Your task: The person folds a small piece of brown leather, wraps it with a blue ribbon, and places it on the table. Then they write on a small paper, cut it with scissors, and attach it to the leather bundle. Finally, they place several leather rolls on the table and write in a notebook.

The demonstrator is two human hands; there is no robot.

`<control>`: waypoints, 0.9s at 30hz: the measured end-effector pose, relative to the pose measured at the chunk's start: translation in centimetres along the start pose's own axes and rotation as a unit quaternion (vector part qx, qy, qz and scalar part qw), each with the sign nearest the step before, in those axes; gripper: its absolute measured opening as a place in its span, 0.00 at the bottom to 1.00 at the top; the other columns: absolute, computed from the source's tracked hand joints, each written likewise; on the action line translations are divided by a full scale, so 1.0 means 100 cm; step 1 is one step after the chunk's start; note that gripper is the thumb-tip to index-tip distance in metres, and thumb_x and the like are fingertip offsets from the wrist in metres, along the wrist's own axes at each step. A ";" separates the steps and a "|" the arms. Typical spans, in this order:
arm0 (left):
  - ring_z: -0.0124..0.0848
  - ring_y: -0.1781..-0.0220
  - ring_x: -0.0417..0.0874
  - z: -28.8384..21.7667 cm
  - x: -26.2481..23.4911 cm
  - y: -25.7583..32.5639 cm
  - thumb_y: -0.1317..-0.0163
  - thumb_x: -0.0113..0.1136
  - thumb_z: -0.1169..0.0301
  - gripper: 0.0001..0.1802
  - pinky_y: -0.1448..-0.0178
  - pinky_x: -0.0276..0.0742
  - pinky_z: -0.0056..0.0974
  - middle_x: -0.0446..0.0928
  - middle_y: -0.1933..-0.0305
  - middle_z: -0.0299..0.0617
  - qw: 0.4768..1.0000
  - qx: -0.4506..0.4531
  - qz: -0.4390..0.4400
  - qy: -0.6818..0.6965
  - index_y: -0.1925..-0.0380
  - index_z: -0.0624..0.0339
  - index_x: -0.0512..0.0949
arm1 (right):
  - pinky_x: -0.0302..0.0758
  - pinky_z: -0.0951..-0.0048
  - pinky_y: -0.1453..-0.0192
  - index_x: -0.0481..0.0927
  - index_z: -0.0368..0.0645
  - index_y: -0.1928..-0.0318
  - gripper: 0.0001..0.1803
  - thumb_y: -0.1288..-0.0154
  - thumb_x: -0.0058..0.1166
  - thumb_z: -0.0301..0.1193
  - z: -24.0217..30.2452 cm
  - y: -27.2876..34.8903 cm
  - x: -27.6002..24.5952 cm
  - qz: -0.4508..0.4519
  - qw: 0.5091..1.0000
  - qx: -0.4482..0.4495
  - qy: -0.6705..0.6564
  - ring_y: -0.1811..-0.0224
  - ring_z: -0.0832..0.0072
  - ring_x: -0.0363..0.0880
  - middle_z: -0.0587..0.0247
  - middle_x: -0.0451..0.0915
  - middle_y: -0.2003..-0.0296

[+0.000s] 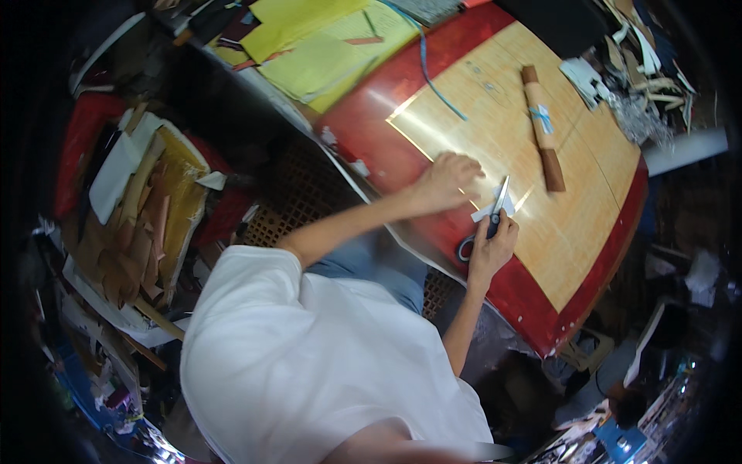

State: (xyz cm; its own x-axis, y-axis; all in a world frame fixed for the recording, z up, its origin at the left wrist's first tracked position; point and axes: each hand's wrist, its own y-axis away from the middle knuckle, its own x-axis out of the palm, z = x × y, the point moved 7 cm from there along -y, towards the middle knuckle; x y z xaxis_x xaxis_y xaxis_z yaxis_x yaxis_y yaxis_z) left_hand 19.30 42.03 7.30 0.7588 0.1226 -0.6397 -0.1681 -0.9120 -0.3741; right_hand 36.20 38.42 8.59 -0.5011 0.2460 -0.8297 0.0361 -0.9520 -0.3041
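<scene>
Scissors (502, 193) gripped mid-length!

They're clamped by the right hand (495, 246) near the pivot, blades aimed away, seemingly for safety, over white scraps (481, 215) on the table (580, 247). Left hand (448, 184): fingers parted, bent; contact can't be judged. Farther out, a roll (542, 131) is placed, leaving elbow room.

No text, label, number or sign is legible. The yellow sheets (309, 35) carry faint lines, too blurred to read. The tabletop (568, 232) shows small dark marks on its pale panel; these cannot be resolved as characters.
</scene>
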 end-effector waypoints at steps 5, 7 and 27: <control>0.43 0.32 0.68 0.004 -0.012 0.029 0.42 0.64 0.63 0.18 0.29 0.58 0.53 0.74 0.40 0.48 0.994 -0.018 -0.061 -0.092 0.52 0.56 0.80 | 0.75 0.61 0.54 0.79 0.35 0.48 0.19 0.35 0.59 0.34 0.036 -0.014 0.037 0.023 0.998 0.008 -0.058 0.57 0.57 0.79 0.50 0.77 0.59; 0.43 0.32 0.68 0.016 -0.021 0.033 0.41 0.64 0.65 0.16 0.29 0.59 0.52 0.74 0.41 0.49 0.993 -0.031 -0.065 -0.092 0.54 0.57 0.82 | 0.75 0.61 0.55 0.80 0.34 0.49 0.20 0.36 0.60 0.35 0.051 -0.018 0.050 0.036 0.995 0.013 -0.089 0.59 0.57 0.79 0.50 0.77 0.61; 0.52 0.28 0.61 0.059 -0.053 0.048 0.44 0.66 0.51 0.29 0.27 0.54 0.58 0.66 0.32 0.51 0.976 -0.107 -0.103 -0.158 0.44 0.51 0.79 | 0.73 0.83 0.63 0.77 0.28 0.44 0.20 0.32 0.60 0.28 0.048 -0.035 0.112 0.076 0.851 0.178 -0.488 0.66 0.82 0.77 0.64 0.81 0.67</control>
State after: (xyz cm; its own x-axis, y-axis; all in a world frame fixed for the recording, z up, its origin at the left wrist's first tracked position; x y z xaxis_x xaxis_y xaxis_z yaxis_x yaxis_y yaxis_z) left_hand 10.79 39.28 4.96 0.5245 0.3956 -0.7539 0.1277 -0.9120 -0.3897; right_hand 26.31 43.69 2.58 -0.9999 0.0124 -0.0096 -0.0131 -0.9970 0.0768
